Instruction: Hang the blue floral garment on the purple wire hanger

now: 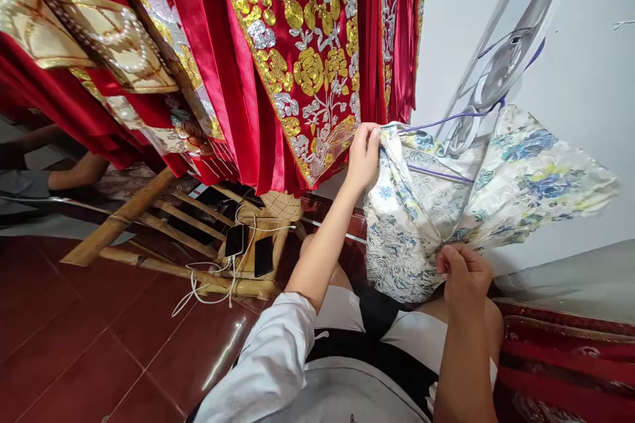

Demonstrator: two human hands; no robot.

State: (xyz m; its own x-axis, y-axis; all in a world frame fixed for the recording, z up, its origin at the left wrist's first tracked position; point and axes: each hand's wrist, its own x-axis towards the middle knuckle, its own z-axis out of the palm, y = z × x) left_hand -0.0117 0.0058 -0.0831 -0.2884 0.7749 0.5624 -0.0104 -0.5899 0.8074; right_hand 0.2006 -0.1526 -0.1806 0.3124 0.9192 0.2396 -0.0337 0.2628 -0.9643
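My left hand [364, 157] is raised and pinches the top edge of a white garment with blue and yellow flowers [516, 178]. My right hand [464, 274] is lower, near my lap, and its fingers are closed on a gathered fold of the same cloth. The garment has thin purple piping [446, 120] and spreads out to the right. A clear plastic cover [501, 59] hangs above and behind it.
Red robes with gold and silver embroidery [307, 59] hang close on the left. A low bamboo stool [238, 258] carries two phones [262, 256] with white cables. Another person's arm [74, 175] shows at far left. Red cloth [560, 357] lies at right, on dark red floor tiles [74, 330].
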